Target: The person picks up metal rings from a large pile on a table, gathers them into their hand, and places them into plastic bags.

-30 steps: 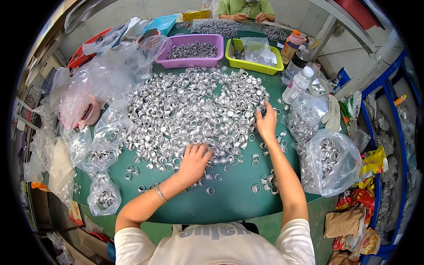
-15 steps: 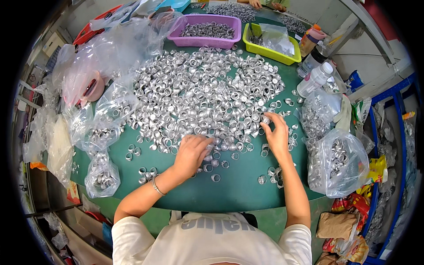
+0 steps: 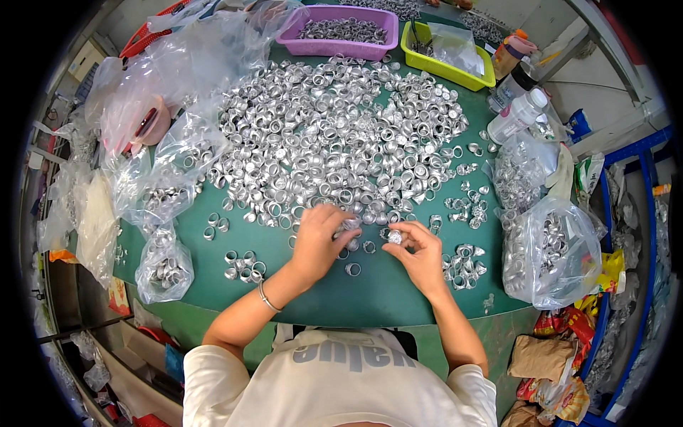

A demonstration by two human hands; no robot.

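Observation:
A wide heap of silver-coloured metal rings (image 3: 327, 142) covers the middle of the green table (image 3: 341, 302). At the heap's near edge, my left hand (image 3: 318, 238) is closed, its fingertips curled round a ring (image 3: 348, 225). To its right, my right hand (image 3: 418, 256) pinches a ring (image 3: 395, 236) between thumb and fingers, its broad face turned up. A few loose rings (image 3: 353, 269) lie between the hands. Beside my left forearm is a small group of rings (image 3: 245, 267), and a larger group (image 3: 464, 267) sits right of my right hand.
Clear plastic bags of rings stand at the right (image 3: 551, 249) and left (image 3: 165, 270). A purple basin (image 3: 341, 48) of metal pieces and a lime-green tray (image 3: 448, 73) stand behind the heap. Bottles (image 3: 519, 116) line the right side; a pink container (image 3: 153, 122) is at the left.
My right hand has come left and nearer from the heap's right edge and now holds a ring. My left hand has shifted slightly right. The view has tilted a little.

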